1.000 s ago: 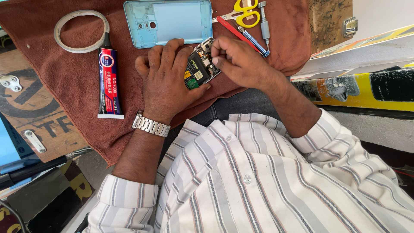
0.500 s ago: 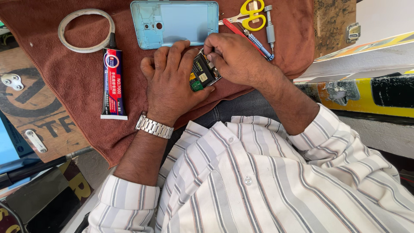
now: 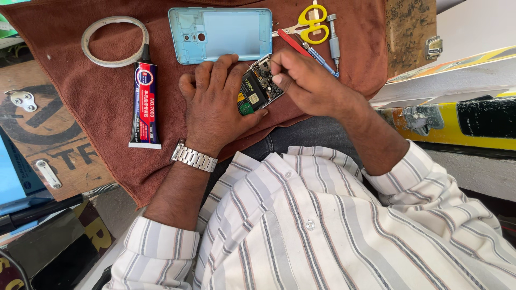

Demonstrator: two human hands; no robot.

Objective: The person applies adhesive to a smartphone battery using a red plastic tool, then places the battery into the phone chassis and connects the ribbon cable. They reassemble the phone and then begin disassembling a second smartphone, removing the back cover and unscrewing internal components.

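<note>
Brown terry cloth point(image 3: 97, 91) covered the bench, its pile matt and slightly rough. The pale blue plastic phone back cover point(image 3: 220, 33) looked smooth with a soft sheen. The opened phone's circuit board point(image 3: 258, 86), held in the left hand point(image 3: 217, 107) and touched by the right hand point(image 3: 309, 83), showed dull metal shields and a glossy black part. The glue tube point(image 3: 145, 104) was glossy, black, red and blue. The whitish tape ring point(image 3: 114, 41) looked matt. The scissors point(image 3: 306, 24) had shiny yellow plastic handles. The wristwatch band point(image 3: 193, 157) was polished metal links. The striped shirt point(image 3: 333, 225) was smooth woven cloth.
</note>
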